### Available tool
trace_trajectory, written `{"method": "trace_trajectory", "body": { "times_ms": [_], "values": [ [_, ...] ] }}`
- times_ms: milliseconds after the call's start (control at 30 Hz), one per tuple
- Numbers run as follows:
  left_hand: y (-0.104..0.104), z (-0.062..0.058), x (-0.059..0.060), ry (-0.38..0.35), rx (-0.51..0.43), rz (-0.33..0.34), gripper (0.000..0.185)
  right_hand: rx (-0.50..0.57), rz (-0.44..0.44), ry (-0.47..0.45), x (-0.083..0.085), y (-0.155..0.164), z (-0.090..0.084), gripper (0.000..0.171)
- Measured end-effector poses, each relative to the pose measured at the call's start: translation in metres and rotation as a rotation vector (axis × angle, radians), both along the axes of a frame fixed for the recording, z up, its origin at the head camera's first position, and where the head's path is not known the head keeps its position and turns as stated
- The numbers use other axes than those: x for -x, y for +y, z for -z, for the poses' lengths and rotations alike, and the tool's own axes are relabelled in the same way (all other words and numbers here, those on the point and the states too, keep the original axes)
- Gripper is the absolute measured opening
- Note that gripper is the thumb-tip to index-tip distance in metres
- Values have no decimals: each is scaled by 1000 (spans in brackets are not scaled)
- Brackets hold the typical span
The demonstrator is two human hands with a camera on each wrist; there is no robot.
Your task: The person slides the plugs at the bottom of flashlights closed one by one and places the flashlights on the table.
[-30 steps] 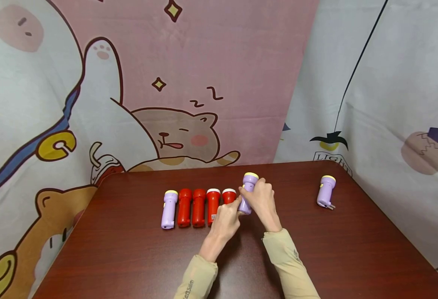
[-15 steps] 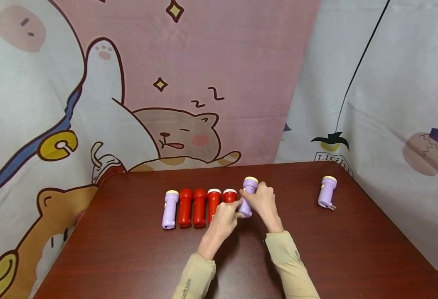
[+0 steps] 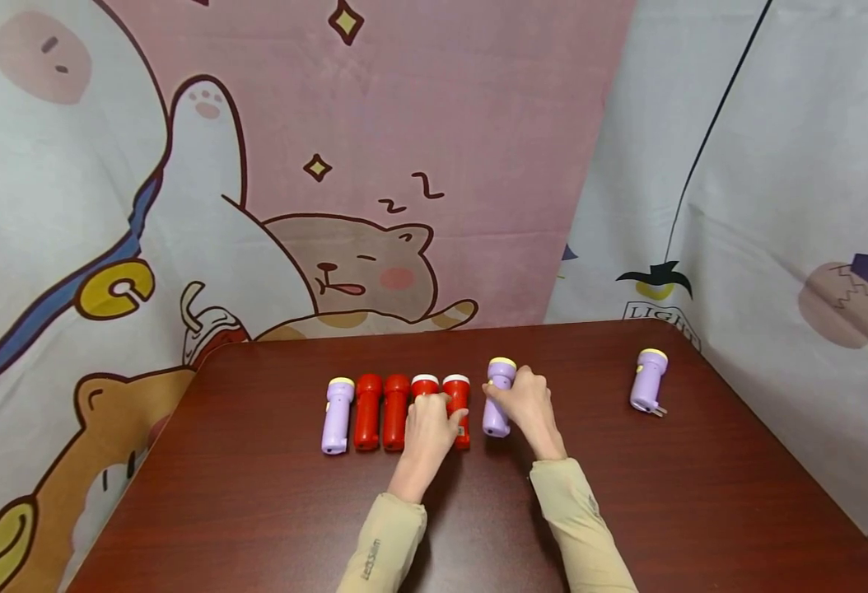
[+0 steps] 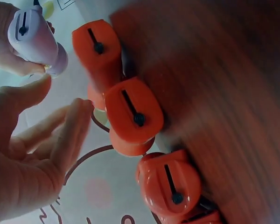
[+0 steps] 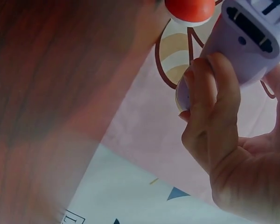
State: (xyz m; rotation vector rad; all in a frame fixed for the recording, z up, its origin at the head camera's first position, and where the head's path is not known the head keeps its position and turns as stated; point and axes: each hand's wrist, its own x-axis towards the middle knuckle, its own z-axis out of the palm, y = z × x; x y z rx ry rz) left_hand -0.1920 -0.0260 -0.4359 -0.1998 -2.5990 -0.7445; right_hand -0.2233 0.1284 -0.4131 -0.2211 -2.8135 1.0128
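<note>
The right hand (image 3: 529, 403) is gripping a purple flashlight (image 3: 497, 398) at frame centre, apparently adding it to the red flashlights (image 3: 397, 410) row. The left hand (image 3: 428, 427), fingers relaxed, is resting there. Next: snugging it leftward.

The wall cloth (image 3: 738, 189) reads "LIGHT", partly hidden.

4 red torches (image 3: 395, 410), 3 purple torches (image 3: 647, 379), 1 table (image 3: 664, 511).

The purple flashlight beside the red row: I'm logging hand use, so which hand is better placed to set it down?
Right: the right hand already grips the purple flashlight; the left hand rests open over the red flashlights.
</note>
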Motion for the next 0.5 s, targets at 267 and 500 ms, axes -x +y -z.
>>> {"method": "trace_trajectory", "body": {
  "times_ms": [267, 500],
  "values": [
    [7, 7, 6, -70, 106, -71, 32, -23, -10, -13, 2, -4, 9, 58],
    [12, 10, 7, -137, 122, -88, 35, -57, -33, -32, 6, -7, 17, 58]
  ]
}}
